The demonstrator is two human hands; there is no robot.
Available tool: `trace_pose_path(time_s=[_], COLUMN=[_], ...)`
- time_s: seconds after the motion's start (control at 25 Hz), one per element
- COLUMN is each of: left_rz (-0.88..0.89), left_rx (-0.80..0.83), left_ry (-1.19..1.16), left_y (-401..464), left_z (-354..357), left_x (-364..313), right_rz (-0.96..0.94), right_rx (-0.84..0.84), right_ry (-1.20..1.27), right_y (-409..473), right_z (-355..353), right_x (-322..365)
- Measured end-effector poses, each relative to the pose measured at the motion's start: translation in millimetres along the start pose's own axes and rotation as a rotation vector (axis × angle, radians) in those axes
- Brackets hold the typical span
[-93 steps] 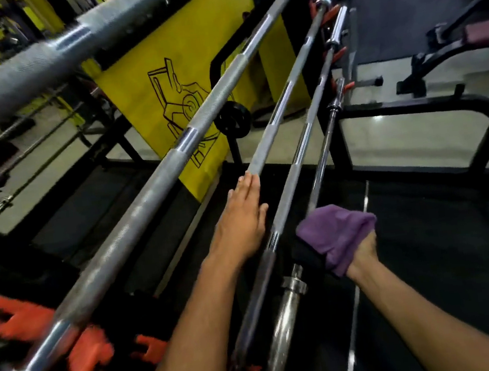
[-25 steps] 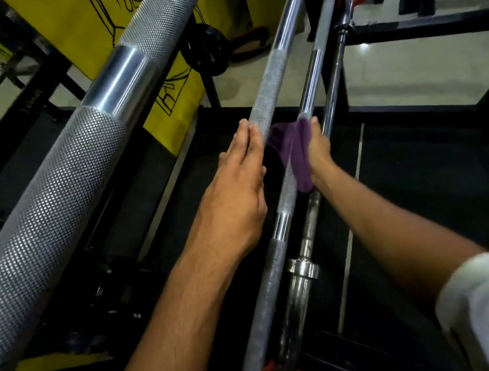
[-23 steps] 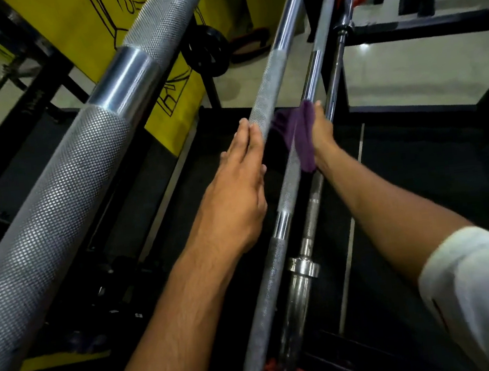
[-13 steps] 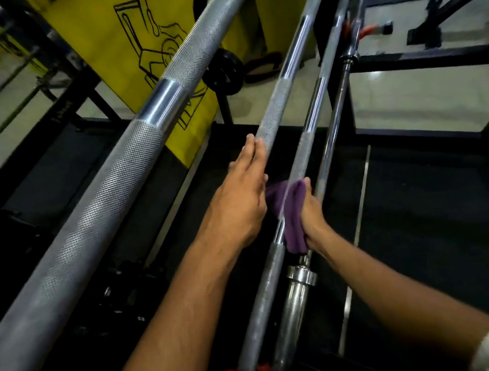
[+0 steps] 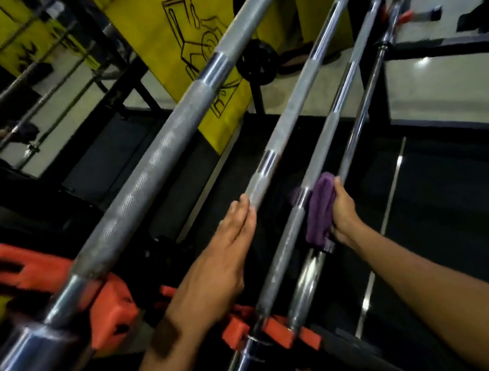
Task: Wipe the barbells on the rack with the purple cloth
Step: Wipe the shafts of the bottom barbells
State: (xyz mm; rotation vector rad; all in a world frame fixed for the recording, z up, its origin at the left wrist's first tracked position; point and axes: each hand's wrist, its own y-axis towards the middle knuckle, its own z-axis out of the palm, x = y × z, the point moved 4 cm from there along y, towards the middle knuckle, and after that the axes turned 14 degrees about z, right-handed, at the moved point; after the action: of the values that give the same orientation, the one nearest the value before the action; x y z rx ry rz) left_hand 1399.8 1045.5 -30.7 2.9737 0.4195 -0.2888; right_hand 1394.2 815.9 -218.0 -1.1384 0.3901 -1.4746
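Purple cloth (image 5: pixel 319 210) bunched around the third barbell (image 5: pixel 318 152), clenched there by right hand (image 5: pixel 342 215), just above the collar. Left hand (image 5: pixel 216 268) flat, fingers straight, resting along the second barbell (image 5: pixel 287 113). Orange rack hooks (image 5: pixel 111 313) below.

- A single head-worn wide-angle view looks forward and steeply down along the racked barbells (image 5: pixel 321 152), which run from lower left to upper right.
- It sits close: the nearest bar (image 5: pixel 134 194) looms large and both forearms enter from the bottom edge, left hand (image 5: pixel 216 268) and right hand (image 5: pixel 342 213) mid-frame.
- The yellow banner (image 5: pixel 178 40) and floor (image 5: pixel 451 85) fill the far top.
- Straight lines bow toward the edges.
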Motion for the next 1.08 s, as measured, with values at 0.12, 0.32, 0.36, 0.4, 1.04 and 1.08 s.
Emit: trace_pose_path(time_s=[0.12, 0.32, 0.36, 0.4, 1.04, 1.08], left_rz=[0.009, -0.020, -0.020, -0.026, 0.006, 0.005], left_rx=[0.016, 0.026, 0.025, 0.036, -0.010, -0.009], left_ry=[0.077, 0.105, 0.101, 0.085, 0.086, 0.076], left_y=[-5.7, -0.1, -0.4, -1.4, -1.0, -0.9], left_z=[-1.5, 2.1, 2.3, 2.9, 5.1, 5.5], left_x=[-6.5, -5.0, -5.4, -5.7, -1.8, -2.1], right_rz=[-0.038, 0.186, 0.197, 0.213, -0.080, -0.090], right_rx=[-0.040, -0.141, -0.100, -0.038, -0.123, -0.078], right_ry=[-0.031, -0.128, -0.156, -0.186, -0.407, -0.501], right_y=[34.7, -2.9, -33.5, -51.8, -14.4, -29.7], right_z=[25.0, 24.4, 22.5, 19.8, 21.5, 15.3], right_x=[-17.6, -107.1, -123.8, -146.6, -99.3, -125.9])
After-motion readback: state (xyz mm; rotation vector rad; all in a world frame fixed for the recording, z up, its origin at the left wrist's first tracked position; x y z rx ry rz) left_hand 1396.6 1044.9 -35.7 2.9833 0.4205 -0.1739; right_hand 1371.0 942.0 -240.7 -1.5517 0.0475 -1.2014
